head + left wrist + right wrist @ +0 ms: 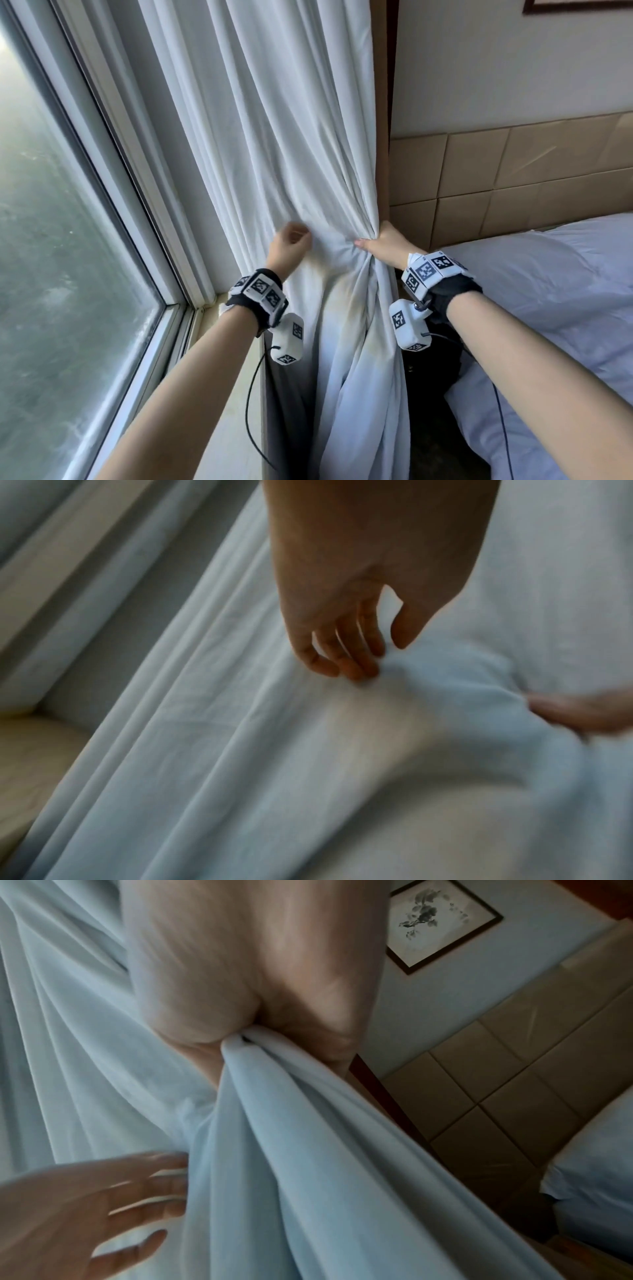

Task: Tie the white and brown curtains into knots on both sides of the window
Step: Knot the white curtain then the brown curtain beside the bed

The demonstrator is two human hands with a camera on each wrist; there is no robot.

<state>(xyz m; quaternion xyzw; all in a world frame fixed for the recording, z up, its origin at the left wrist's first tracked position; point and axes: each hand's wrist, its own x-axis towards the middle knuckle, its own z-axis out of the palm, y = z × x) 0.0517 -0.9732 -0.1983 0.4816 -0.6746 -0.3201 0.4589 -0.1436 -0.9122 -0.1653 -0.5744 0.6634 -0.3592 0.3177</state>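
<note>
Both hands at the white curtain [274,144]
Right hand [383,245] clutches a gathered bunch; left hand [289,245], fingers loose, touches the cloth beside it.

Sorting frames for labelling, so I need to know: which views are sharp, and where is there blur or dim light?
Head view: bright and sharp, daylight from the window, only the left hand slightly smeared. Left wrist view: dim, the curtain soft, right hand blurred. Right wrist view: dim, left hand motion-streaked.
</note>
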